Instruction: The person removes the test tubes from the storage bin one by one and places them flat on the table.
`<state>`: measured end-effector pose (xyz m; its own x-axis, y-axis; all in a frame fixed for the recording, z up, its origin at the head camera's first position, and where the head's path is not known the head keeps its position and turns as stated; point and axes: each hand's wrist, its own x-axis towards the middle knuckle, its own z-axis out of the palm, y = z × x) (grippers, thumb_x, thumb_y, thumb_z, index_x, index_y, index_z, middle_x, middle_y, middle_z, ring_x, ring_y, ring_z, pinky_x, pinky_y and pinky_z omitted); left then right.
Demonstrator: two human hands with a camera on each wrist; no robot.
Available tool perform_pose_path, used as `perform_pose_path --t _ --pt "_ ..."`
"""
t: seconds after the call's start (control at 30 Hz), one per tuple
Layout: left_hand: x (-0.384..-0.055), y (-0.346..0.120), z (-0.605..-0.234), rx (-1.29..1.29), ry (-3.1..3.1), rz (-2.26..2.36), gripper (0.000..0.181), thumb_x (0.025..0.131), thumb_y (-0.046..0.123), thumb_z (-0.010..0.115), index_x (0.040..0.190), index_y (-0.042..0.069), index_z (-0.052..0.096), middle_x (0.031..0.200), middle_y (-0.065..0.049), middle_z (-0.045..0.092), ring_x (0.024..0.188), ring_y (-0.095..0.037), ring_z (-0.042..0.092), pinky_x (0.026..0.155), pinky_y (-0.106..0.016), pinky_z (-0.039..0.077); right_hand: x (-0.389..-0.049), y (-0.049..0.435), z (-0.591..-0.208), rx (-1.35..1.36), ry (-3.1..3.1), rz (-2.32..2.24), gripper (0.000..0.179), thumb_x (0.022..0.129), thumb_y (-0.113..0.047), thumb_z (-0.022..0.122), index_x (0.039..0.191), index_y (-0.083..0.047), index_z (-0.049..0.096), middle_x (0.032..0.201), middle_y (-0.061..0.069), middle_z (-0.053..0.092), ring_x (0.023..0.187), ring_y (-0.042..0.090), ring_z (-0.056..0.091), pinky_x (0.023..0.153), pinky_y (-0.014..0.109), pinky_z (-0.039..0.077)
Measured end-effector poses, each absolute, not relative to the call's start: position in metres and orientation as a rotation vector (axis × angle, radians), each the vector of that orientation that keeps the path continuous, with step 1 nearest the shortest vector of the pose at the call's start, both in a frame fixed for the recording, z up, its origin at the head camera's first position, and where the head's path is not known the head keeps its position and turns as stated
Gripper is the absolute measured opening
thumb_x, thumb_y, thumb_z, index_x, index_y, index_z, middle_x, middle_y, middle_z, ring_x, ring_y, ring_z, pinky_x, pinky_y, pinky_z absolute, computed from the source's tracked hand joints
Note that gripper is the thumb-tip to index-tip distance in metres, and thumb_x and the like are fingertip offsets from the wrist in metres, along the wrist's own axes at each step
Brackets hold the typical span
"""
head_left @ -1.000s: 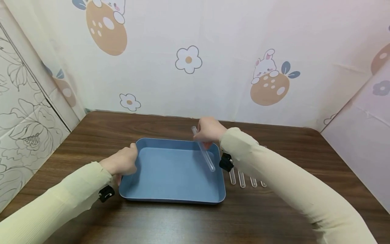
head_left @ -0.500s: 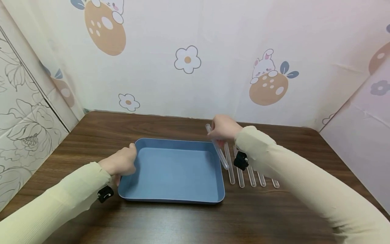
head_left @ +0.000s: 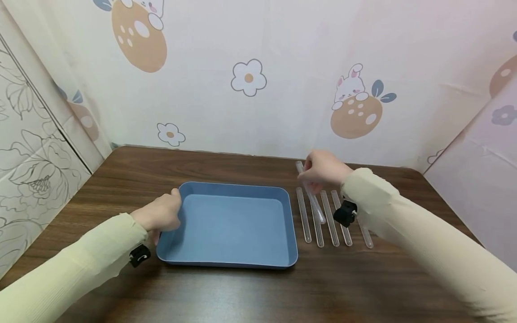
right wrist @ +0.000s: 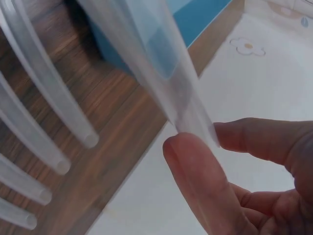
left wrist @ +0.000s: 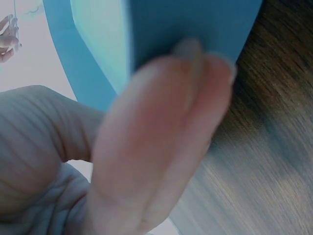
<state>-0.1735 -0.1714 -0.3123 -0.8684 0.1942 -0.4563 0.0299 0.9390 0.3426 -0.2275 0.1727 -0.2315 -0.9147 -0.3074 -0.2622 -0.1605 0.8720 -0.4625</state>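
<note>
My left hand (head_left: 161, 213) grips the left wall of a shallow blue tray (head_left: 230, 233). In the left wrist view two fingers (left wrist: 151, 132) press against the tray's outer wall, and the thumb reaches over to the other side. Between thumb and fingers of my right hand (head_left: 325, 170), a clear test tube (head_left: 314, 202) is pinched near its upper end. It slants down toward me above a row of similar clear tubes (head_left: 304, 217), right of the tray. The right wrist view shows the held tube (right wrist: 166, 73) raised over the ones on the wood.
Several tubes lie roughly side by side on the dark wooden table (head_left: 226, 296), close to the tray's right wall; my right wrist and its black camera (head_left: 345, 213) partly cover them. A patterned white curtain (head_left: 282, 112) hangs behind the table's back edge.
My right hand has carried the test tube rightward, from above the tray's right side to above the row of tubes, uncovering more of them. The left hand and tray have stayed put.
</note>
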Motion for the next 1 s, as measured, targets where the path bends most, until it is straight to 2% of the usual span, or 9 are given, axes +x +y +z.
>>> perform_pose_path --t 0.37,0.5,0.6,0.77,1.0 --pt "-0.174 -0.171 -0.313 0.185 2.61 0.45 0.077 0.086 -0.007 0.047 0.141 -0.023 -0.005 0.059 -0.02 0.055 0.036 -0.023 0.058 0.037 -0.032 0.054 -0.225 0.211 -0.241 -0.284 2.72 -0.646 0.019 0.09 -0.011 0.062 0.078 0.004 0.062 0.061 0.009 0.062 0.051 0.016 0.064 0.053 0.031 0.06" --pt "-0.173 -0.171 -0.313 0.179 2.621 0.462 0.076 0.085 -0.008 0.047 0.141 -0.023 -0.003 0.07 -0.03 0.057 0.036 -0.024 0.058 0.036 -0.032 0.053 -0.224 0.226 -0.247 -0.268 2.73 -0.603 0.021 0.09 -0.014 0.062 0.076 0.002 0.063 0.059 0.008 0.062 0.052 0.017 0.065 0.053 0.031 0.059" --pt "-0.173 -0.17 -0.313 0.175 2.625 0.469 0.075 0.084 -0.008 0.046 0.141 -0.023 -0.001 0.081 -0.038 0.056 0.036 -0.025 0.059 0.036 -0.032 0.053 -0.222 0.237 -0.252 -0.228 2.719 -0.594 0.021 0.09 -0.016 0.062 0.08 0.002 0.063 0.061 0.008 0.063 0.054 0.02 0.067 0.055 0.032 0.06" --pt "-0.172 -0.17 -0.313 0.175 2.613 0.481 0.075 0.084 -0.008 0.045 0.14 -0.023 -0.002 0.082 -0.039 0.057 0.036 -0.026 0.059 0.036 -0.033 0.054 -0.219 0.252 -0.257 -0.168 2.708 -0.586 0.023 0.091 -0.019 0.063 0.085 0.003 0.061 0.063 0.008 0.063 0.054 0.019 0.066 0.059 0.034 0.061" --pt "-0.172 -0.171 -0.312 0.19 2.606 0.485 0.074 0.084 -0.008 0.046 0.14 -0.023 -0.001 0.089 -0.046 0.053 0.036 -0.026 0.059 0.036 -0.033 0.053 -0.217 0.269 -0.265 -0.146 2.719 -0.584 0.023 0.091 -0.019 0.062 0.081 0.002 0.063 0.063 0.008 0.064 0.055 0.019 0.067 0.062 0.036 0.061"
